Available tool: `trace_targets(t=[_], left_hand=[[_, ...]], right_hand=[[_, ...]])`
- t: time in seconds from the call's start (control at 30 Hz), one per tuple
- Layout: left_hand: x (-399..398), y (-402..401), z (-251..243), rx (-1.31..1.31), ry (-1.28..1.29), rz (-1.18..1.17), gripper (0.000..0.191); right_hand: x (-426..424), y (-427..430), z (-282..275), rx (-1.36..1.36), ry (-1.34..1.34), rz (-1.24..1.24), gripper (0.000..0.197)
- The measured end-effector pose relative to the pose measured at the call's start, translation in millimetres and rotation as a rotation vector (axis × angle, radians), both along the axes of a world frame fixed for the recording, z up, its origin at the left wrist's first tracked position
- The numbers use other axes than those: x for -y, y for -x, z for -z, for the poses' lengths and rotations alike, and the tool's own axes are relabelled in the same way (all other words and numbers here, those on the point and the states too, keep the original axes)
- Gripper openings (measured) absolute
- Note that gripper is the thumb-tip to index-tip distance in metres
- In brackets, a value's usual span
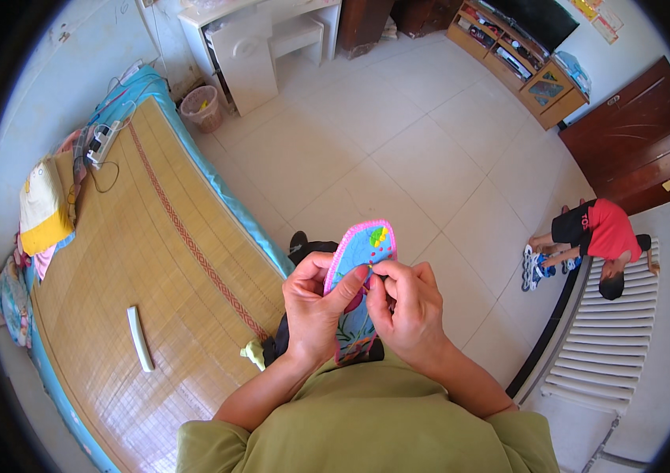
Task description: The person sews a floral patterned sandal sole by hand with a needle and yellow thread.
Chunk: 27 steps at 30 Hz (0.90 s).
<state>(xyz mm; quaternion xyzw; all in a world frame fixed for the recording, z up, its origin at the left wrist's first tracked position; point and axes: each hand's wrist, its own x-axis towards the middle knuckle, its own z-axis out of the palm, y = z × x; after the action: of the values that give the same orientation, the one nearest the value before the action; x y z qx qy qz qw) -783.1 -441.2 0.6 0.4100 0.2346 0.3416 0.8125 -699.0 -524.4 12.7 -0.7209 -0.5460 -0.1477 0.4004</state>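
An embroidered blue insole [352, 254] with a pink edge is held up in front of my chest. Green, yellow and red stitching marks its upper part, and flower patterns run down towards my lap. My left hand [317, 301] grips it along the left edge, with the thumb across its face. On the other side, my right hand [409, 304] has thumb and forefinger pinched together against the stitched surface. Whatever sits between those fingertips is too small to make out. My fingers cover part of the insole's middle.
A bed with a bamboo mat [193, 284] lies to my left, bearing a pale curved strip [140, 339] and a power strip [104, 142]. A waste basket [202, 109] stands past it. At right, a person [604, 233] wearing inline skates [533, 269] bends beside a radiator [601, 343].
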Motion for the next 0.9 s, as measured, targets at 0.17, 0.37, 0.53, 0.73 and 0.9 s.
trace_targets(t=[0.17,0.37,0.53,0.73,0.9], left_hand=[[0.4,0.7,0.3,-0.001,-0.011,-0.013,0.009],[1.9,2.6,0.4,-0.007,-0.011,-0.014,0.008],[3.5,1.4,-0.4,-0.001,0.015,-0.018,0.008],[4.6,0.6,-3.7,0.001,0.044,-0.025,0.008],[4.1,1.0,-4.7,-0.002,0.041,-0.022,0.008]], right_hand=[[0.1,0.6,-0.4,0.012,-0.001,0.003,0.023],[0.2,2.3,2.9,0.017,-0.029,0.009,0.024],[0.3,1.8,4.3,0.023,-0.04,0.009,0.024],[2.0,1.5,-0.9,0.04,0.004,0.011,0.023],[-0.2,1.3,0.0,0.012,-0.027,-0.001,0.025]])
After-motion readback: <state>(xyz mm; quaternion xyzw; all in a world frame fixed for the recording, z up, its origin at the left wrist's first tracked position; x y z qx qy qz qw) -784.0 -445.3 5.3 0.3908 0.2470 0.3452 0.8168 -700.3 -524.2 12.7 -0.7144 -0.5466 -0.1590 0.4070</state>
